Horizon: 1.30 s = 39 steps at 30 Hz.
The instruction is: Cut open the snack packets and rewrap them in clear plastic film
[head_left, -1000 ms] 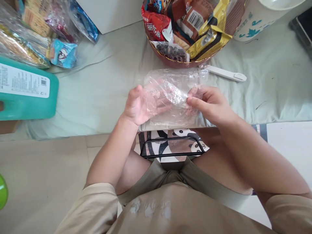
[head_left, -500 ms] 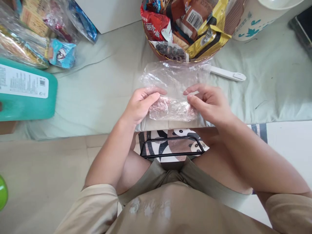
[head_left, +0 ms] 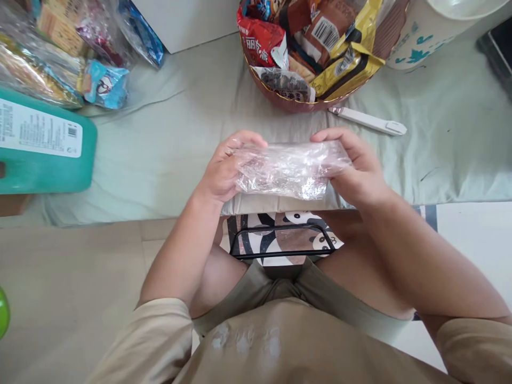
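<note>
A crumpled clear plastic bag (head_left: 290, 170), folded into a narrow band, is held just above the front edge of the pale green cloth (head_left: 168, 154). My left hand (head_left: 222, 170) grips its left end with the fingers curled over the top. At the right end my right hand (head_left: 356, 168) is wrapped round the bag in the same way. Directly behind the bag stands a red bowl (head_left: 292, 101) heaped with snack packets.
A white clip-like stick (head_left: 370, 121) lies right of the bowl. At the left are a teal box (head_left: 44, 152) and several snack bags (head_left: 102, 82). A patterned white container (head_left: 424, 32) stands at the back right. A panda-print bag with a black frame (head_left: 282, 242) sits between my knees.
The bag, spread flat a second ago, has been folded over into a narrow band. Both hands moved up and now grip its two ends.
</note>
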Motion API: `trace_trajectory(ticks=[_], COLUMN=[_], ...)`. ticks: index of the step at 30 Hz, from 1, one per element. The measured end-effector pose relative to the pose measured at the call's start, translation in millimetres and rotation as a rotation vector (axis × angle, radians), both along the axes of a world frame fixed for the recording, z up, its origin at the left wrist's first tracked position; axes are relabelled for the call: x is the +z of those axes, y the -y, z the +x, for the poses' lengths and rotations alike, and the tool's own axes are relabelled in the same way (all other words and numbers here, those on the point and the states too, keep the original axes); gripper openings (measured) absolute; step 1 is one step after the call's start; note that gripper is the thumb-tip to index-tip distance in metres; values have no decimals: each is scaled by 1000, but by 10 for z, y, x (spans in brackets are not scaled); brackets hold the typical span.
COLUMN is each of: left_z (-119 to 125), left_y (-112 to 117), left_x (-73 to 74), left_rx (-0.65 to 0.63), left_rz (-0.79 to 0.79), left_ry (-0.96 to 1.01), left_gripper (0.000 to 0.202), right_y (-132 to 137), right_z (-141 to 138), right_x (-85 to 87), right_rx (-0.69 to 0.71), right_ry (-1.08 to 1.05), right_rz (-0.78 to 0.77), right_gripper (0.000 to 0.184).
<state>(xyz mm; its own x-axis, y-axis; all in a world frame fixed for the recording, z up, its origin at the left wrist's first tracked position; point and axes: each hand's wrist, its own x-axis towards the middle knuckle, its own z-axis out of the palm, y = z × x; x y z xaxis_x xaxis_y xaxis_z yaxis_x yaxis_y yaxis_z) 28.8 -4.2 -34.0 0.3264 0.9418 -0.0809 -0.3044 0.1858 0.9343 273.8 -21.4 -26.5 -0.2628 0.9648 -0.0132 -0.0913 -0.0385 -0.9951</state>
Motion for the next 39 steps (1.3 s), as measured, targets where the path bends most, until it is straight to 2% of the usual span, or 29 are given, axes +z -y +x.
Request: trace_trajectory(ticks=[2,5,6,9,12,15,19,22,29,33,36,39], left_z=[0,-3,-7,-23,-44,-59,-72,-90,-132,-146,-193,-252], left_y=[-16,-24,-23,-8,15,33,30,14,13,-13,-62,-91], left_x=[-5,6,9,-6,-53,-92,-82,-63,-80,-108,-160,-184], left_rx=[9,-14,-27,-17,55,87,64,21,9,-39,51,204], left_rz=[31,42,51,149,282,377,425,432,317,290,372,423], left_ry=[-10,-12,-15,-76,-186,-214,-187,-136,-172,-119,-66,-181], left_gripper=[38,41,41,39,28,16,13,13,24,53,59,43], right_y=[9,22,22,10,-11,-28,-47,-58,-63,-67,-74,-81], right_z=[-6,-15,-16,-12,-3,12,26,13,-23,-41,-58,-66], right_x=[-13,-30,-31,-20,-9,-16,-46,-74,-67,-70,-79,-83], right_rx=[-23,-117,-136,-147,-70,-14,-101,-130,-132,-166,-217,-267], right_ry=[-13,-48,-39,-8,-65,-12,87,52,-19,-7,-7,8], right_rz=[12,90,114,122,99,150,234,181,93,57,37,15], right_gripper=[48,23,20,26,23,31,37,41,40,38,32,27])
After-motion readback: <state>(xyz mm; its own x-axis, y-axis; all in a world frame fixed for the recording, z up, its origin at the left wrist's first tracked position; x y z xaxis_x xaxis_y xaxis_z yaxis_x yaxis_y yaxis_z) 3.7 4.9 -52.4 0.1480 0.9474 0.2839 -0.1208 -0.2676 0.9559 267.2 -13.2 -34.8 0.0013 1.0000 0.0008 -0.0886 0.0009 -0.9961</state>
